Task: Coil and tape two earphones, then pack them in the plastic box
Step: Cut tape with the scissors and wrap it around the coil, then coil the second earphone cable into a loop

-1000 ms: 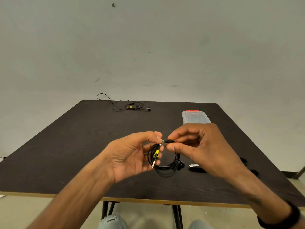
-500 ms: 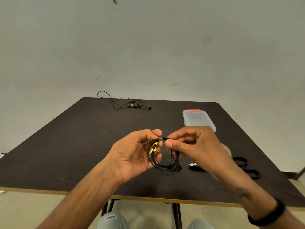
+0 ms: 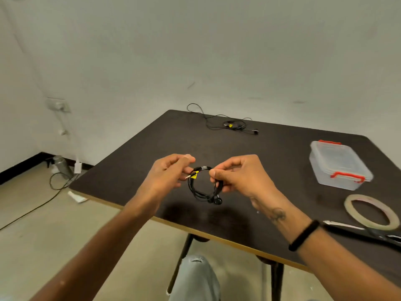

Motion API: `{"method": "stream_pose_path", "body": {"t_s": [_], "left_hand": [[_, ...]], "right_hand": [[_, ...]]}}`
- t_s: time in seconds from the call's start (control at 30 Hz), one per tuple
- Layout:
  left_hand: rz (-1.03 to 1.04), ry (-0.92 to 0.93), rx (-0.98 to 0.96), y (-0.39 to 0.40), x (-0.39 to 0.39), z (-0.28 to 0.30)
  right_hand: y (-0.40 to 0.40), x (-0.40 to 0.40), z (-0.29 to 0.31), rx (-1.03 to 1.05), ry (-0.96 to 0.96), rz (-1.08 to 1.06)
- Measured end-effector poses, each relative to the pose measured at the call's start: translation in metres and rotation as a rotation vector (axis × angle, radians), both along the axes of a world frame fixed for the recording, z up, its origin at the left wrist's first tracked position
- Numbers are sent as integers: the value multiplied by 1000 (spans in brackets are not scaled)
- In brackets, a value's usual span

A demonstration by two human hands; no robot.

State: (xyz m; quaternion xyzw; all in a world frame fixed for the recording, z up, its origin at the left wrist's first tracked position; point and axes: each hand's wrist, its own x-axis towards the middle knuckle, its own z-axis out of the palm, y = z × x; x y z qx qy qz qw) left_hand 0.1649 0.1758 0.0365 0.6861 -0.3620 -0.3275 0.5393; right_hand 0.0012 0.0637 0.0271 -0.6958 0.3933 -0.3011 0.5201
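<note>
A coiled black earphone (image 3: 200, 187) with a yellow tag near its plug hangs between both hands above the dark table (image 3: 271, 161). My left hand (image 3: 167, 172) pinches the coil's left side by the tag. My right hand (image 3: 236, 174) pinches its right side. A strip of clear tape appears to wrap the top of the coil, and the earbuds dangle at the bottom. A second earphone (image 3: 232, 124) lies loose and uncoiled at the table's far edge. The clear plastic box (image 3: 338, 166) with red clips stands shut at the right.
A roll of clear tape (image 3: 371, 211) lies flat at the right, with scissors (image 3: 364, 232) just in front of it. On the floor at the left are a metal bottle (image 3: 63, 169) and a black cable. My knee shows below the table edge.
The view has swung left, so the table now sits to the right. My hands have spread apart, holding the coil open as a ring between them.
</note>
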Motion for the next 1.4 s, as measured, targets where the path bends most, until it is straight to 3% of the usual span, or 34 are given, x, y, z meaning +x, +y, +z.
{"method": "stream_pose_path", "body": {"t_s": [0.27, 0.5, 0.67, 0.77, 0.9, 1.0, 1.23, 1.4], "left_hand": [[63, -351, 136, 0, 64, -39], [96, -458, 139, -17, 82, -48], [140, -609, 33, -41, 64, -45], [66, -720, -113, -70, 33, -44], [-78, -675, -153, -120, -22, -54], [-42, -552, -98, -156, -48, -73], [73, -753, 13, -233, -51, -78], [132, -808, 74, -283, -25, -78]], "right_hand": [[-10, 78, -28, -15, 173, 61], [-29, 76, -33, -155, 263, 3], [-53, 57, -37, -149, 192, -78], [-66, 45, -40, -169, 188, -125], [-92, 19, -44, -289, 238, -199], [-114, 0, -49, -305, 213, -288], [-172, -2, -56, -202, 88, -439], [-219, 23, -67, -363, 164, -470]]}}
